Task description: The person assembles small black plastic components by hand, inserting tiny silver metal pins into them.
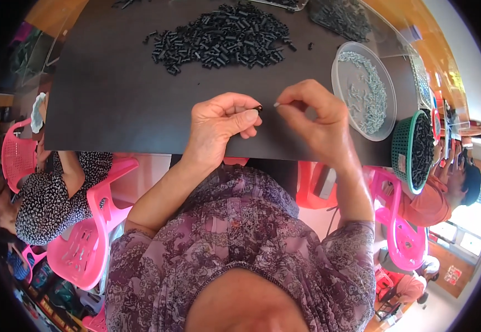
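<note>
Above the near part of the dark table, my left hand [218, 120] pinches a small black plastic piece [259, 108] between thumb and forefinger. A little to its right, my right hand [319, 113] is closed in a pinch, with a tiny silvery piece [276, 104] at the fingertips, too small to tell its exact kind. The two hands are apart. Farther back lies a large heap of short black plastic pieces [226, 39]. Beside my right hand stands a round clear dish [338, 91] of small silvery screws [374, 99].
A green basket [402, 146] full of black pieces sits at the table's right edge. Clear trays [342, 19] with dark pieces stand at the back right. Pink chairs [99, 238] and other people [80, 182] are at both sides.
</note>
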Tool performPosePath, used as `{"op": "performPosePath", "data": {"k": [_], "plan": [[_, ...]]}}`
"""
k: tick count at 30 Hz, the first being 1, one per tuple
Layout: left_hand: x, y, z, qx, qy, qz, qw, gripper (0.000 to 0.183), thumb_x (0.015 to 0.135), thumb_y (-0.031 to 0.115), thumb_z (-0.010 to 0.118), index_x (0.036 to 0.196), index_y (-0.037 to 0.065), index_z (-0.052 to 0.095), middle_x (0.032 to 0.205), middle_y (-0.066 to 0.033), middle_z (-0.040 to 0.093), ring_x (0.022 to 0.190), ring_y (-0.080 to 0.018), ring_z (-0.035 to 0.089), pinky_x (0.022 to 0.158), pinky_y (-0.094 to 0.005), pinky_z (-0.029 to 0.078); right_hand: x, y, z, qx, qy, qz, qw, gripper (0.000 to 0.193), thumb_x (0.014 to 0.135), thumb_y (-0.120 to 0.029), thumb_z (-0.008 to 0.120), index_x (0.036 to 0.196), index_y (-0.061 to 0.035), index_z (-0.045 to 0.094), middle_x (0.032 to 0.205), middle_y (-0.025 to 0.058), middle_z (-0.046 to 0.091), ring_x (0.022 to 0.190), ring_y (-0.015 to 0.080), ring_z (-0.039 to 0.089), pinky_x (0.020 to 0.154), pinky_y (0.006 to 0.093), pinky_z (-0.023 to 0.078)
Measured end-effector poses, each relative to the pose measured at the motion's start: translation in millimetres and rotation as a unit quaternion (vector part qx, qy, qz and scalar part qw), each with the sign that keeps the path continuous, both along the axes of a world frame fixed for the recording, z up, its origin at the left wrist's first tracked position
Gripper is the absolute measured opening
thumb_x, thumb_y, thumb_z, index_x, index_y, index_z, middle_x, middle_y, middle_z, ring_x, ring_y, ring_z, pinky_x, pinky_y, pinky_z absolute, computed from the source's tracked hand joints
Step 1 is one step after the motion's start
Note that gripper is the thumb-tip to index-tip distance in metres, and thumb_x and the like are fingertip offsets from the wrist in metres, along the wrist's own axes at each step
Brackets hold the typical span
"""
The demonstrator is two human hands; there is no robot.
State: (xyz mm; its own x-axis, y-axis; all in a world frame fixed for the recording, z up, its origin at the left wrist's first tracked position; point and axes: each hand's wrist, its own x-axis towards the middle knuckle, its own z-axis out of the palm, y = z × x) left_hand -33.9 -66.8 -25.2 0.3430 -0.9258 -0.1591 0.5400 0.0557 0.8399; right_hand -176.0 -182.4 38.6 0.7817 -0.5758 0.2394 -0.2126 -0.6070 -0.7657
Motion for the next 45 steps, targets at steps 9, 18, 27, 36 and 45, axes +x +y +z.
{"op": "performPosePath", "data": {"k": [9, 18, 27, 36, 45], "plan": [[2, 10, 0, -0.018, 0.0, 0.022, 1.0, 0.017, 0.082, 0.004, 0.066, 0.097, -0.004, 0.064, 0.077, -0.0097, 0.065, 0.063, -0.0117, 0.059, 0.06, -0.0218, 0.049, 16, 17, -3, -0.068, -0.042, 0.021, 0.997, 0.013, 0.072, 0.005, 0.063, 0.082, -0.0024, 0.06, 0.076, 0.008, 0.059, 0.072, 0.027, 0.056, 0.063, 0.0351, 0.045], [1, 6, 2, -0.018, 0.007, 0.026, 0.999, 0.016, 0.082, 0.003, 0.066, 0.096, -0.004, 0.064, 0.077, -0.0094, 0.066, 0.062, -0.0112, 0.058, 0.06, -0.0216, 0.048, 20, 23, -11, -0.206, -0.044, 0.026, 0.977, 0.019, 0.069, 0.006, 0.064, 0.086, -0.0033, 0.062, 0.083, 0.0092, 0.06, 0.071, 0.0279, 0.054, 0.062, 0.0339, 0.045], [0, 2, -3, -0.045, 0.03, 0.081, 0.995, 0.015, 0.084, 0.003, 0.063, 0.098, -0.004, 0.062, 0.078, -0.0073, 0.064, 0.064, -0.0113, 0.057, 0.061, -0.0222, 0.047, 19, 42, -24, 0.124, -0.118, -0.021, 0.985, 0.024, 0.08, 0.003, 0.062, 0.104, -0.0006, 0.066, 0.111, 0.0118, 0.057, 0.089, 0.0134, 0.056, 0.079, 0.0265, 0.046], [6, -2, -10, -0.025, 0.01, 0.063, 0.998, 0.016, 0.084, 0.005, 0.064, 0.097, -0.003, 0.063, 0.079, -0.0104, 0.065, 0.062, -0.012, 0.059, 0.059, -0.0227, 0.047, 23, -46, -25, -0.201, -0.01, -0.186, 0.962, 0.017, 0.081, -0.008, 0.062, 0.096, -0.0021, 0.067, 0.087, 0.0134, 0.066, 0.078, 0.0205, 0.063, 0.071, 0.0301, 0.049], [6, -2, -9, -0.019, 0.008, 0.058, 0.998, 0.016, 0.084, 0.006, 0.064, 0.097, -0.004, 0.063, 0.079, -0.0109, 0.066, 0.062, -0.0126, 0.059, 0.058, -0.0234, 0.048, 37, -141, -57, -0.473, 0.27, -0.181, 0.819, 0.005, 0.067, -0.005, 0.058, 0.068, -0.0038, 0.063, 0.072, 0.0165, 0.062, 0.071, 0.0327, 0.061, 0.059, 0.0418, 0.052]]}}
